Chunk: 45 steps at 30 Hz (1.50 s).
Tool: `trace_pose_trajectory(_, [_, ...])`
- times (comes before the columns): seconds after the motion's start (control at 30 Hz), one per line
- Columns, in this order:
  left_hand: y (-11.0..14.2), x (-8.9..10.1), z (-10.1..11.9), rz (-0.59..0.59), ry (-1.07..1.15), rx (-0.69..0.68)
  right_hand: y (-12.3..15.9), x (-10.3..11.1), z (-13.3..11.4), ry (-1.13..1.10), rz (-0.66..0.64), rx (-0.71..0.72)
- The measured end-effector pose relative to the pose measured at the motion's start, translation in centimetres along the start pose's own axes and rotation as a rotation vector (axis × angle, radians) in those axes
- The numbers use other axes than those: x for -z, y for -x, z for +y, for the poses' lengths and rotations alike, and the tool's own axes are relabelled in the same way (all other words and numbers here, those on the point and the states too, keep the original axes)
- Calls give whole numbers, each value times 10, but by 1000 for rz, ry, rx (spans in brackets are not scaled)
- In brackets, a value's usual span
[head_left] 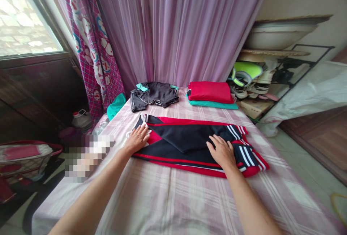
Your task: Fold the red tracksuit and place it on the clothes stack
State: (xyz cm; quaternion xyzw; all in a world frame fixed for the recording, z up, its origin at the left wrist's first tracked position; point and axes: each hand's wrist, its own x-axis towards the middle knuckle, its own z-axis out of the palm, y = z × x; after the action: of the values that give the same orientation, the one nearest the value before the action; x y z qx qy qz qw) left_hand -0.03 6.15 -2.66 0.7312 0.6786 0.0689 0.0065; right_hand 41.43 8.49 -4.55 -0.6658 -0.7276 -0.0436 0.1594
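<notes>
A dark navy and red jacket (187, 137) with white-striped cuffs lies spread across the checked bedsheet (173, 202), its sleeves laid lengthwise to the right. My left hand (138, 138) rests flat on its left end, near a white patch by the collar. Flat on the dark cloth near the striped cuffs is my right hand (222, 150), fingers spread. Neither hand grips anything. Behind the jacket sit a crumpled dark garment (155, 94) with teal patches and, to its right, a folded red garment (210, 91) on top of a folded teal one (214, 104).
Purple curtains (173, 29) hang along the back edge. A shelf rack at the right holds shoes (255, 90), a neon green visor (248, 70) and a large basin (279, 34). At the left edge lie a teal cloth (116, 105) and a pixelated area.
</notes>
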Motion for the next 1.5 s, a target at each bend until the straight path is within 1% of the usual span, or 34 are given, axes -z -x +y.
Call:
trace_pose_trajectory(0.07, [-5, -2, -5, -17, 14, -18, 0, -1, 0, 7, 7, 2])
trace_pose_trajectory(0.1, [-8, -3, -7, -5, 22, -26, 0, -2, 1, 8, 11, 1])
trace_pose_trajectory(0.23, [-13, -4, -10, 116, 53, 2, 0, -2, 1, 6, 11, 4])
trace_pose_trajectory(0.33, [-20, 0, 1, 195, 60, 37, 0, -1, 0, 7, 4, 5])
trace_pose_trajectory(0.4, [-28, 3, 14, 251, 64, 53, -1, 0, -1, 7, -3, -2])
trace_pose_trajectory(0.47, [-38, 6, 27, 286, 60, 34, -1, 1, -2, 4, -8, -10])
trace_pose_trajectory(0.53, [-48, 9, 36, 265, 40, 3, 0, 3, -3, 1, -9, -14])
trace_pose_trajectory(0.6, [-56, 10, 38, 179, 14, 0, 0, 3, -3, 1, -6, -13])
trace_pose_trajectory(0.67, [-61, 11, 34, 77, 4, 17, 0, 4, -3, -2, -4, -10])
trace_pose_trajectory(0.73, [-63, 11, 26, 16, 13, 16, 0, 4, -3, -7, -4, -9])
trace_pose_trajectory(0.87, [-62, 10, 20, 12, 24, 6, -1, 4, -3, -9, -10, -17])
trace_pose_trajectory(1.0, [-63, 11, 24, -14, 1, 38, 0, 7, -5, -21, -19, -18])
trace_pose_trajectory(1.13, [-68, 19, 32, -31, -47, 79, 0, 13, -9, -28, -30, -17])
trace_pose_trajectory(1.23, [-67, 26, 50, 4, -93, 81, 0, 17, -12, -35, -46, -31])
trace_pose_trajectory(1.33, [-55, 27, 85, 72, -75, 26, -2, 18, -13, -56, -52, -34])
trace_pose_trajectory(1.4, [-43, 21, 112, 108, -34, -61, -2, 19, -14, -72, -61, -47])
trace_pose_trajectory(1.43, [-37, 16, 125, 108, -15, -109, -1, 19, -14, -78, -67, -55])
trace_pose_trajectory(1.5, [-26, 4, 146, 70, 6, -173, -1, 19, -14, -79, -83, -64])
